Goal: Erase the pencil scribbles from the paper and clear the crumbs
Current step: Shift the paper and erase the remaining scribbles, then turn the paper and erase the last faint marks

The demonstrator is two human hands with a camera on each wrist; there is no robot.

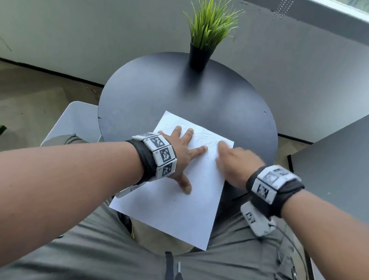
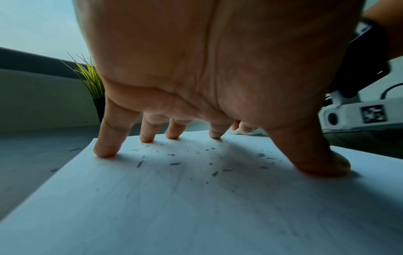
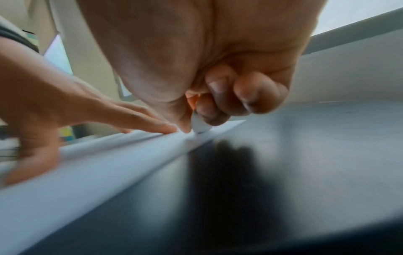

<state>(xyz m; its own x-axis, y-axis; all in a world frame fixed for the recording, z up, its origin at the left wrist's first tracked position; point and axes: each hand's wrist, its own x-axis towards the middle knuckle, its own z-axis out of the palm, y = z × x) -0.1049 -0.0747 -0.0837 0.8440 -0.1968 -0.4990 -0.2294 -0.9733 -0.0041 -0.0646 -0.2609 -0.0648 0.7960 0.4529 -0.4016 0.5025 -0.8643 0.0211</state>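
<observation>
Left hand (image 1: 179, 154), fingers (image 2: 109, 148) splayed flat, pins the white paper sheet (image 1: 174, 209); right hand (image 1: 232, 163) pinches a small white eraser (image 3: 200, 125) at two o'clock. Overhanging the round black table (image 1: 160, 94), it may crumple.

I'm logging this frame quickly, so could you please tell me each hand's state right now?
Left hand: open, fingers spread, pressing the paper flat.
Right hand: closed, pinching a white eraser against the paper.

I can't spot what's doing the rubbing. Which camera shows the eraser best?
The right wrist view: the small white eraser sits pinched in the right hand, tip on the white paper sheet. The head and left wrist views do not show it.
</observation>
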